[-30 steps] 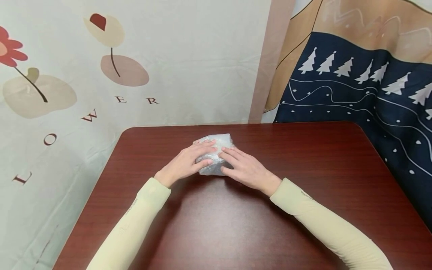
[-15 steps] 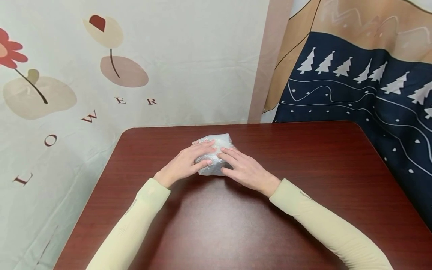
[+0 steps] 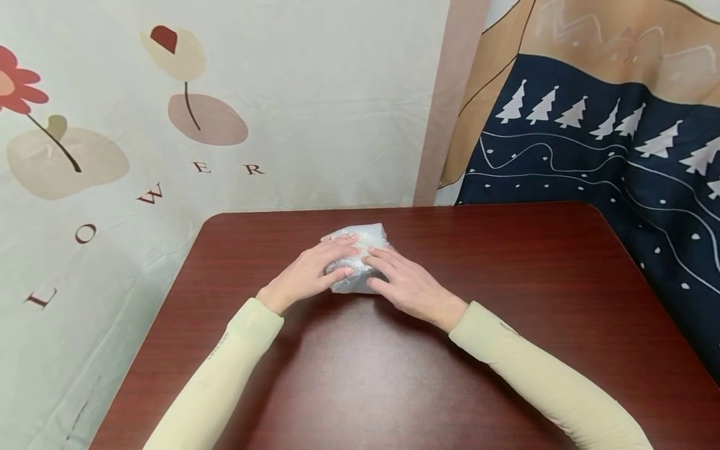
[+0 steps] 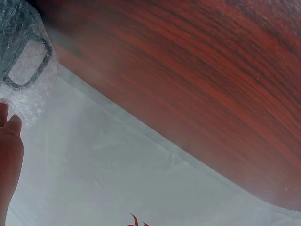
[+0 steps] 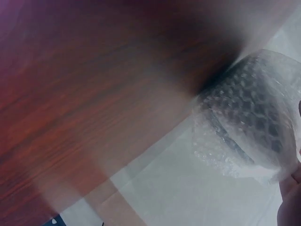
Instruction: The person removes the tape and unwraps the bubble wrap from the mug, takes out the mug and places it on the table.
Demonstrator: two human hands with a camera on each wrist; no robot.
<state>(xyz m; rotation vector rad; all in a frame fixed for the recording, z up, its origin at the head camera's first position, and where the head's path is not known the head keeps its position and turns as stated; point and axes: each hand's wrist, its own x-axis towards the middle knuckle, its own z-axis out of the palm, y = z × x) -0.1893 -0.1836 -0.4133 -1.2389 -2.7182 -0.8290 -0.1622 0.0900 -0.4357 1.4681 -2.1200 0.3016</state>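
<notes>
A bundle of clear bubble wrap (image 3: 368,233) sits on the dark red wooden table near its far edge. From the left, my left hand (image 3: 310,267) rests on it, fingers stretched over the top and thumb along the front. My right hand (image 3: 415,285) lies against its right side, fingertips on top and thumb at the front. In the left wrist view, a dark rounded loop (image 4: 46,61) shows through the wrap, and fingertips (image 4: 14,125) are right at its edge. The bubbles (image 5: 256,101) appear close up in the right wrist view, over something dark inside.
The table (image 3: 506,269) has rounded far corners. Behind it hangs a pale curtain (image 3: 337,125) with printed flowers and letters. A navy cloth (image 3: 562,144) with white trees hangs at the right. Pale yellow sleeves (image 3: 214,375) cover both forearms.
</notes>
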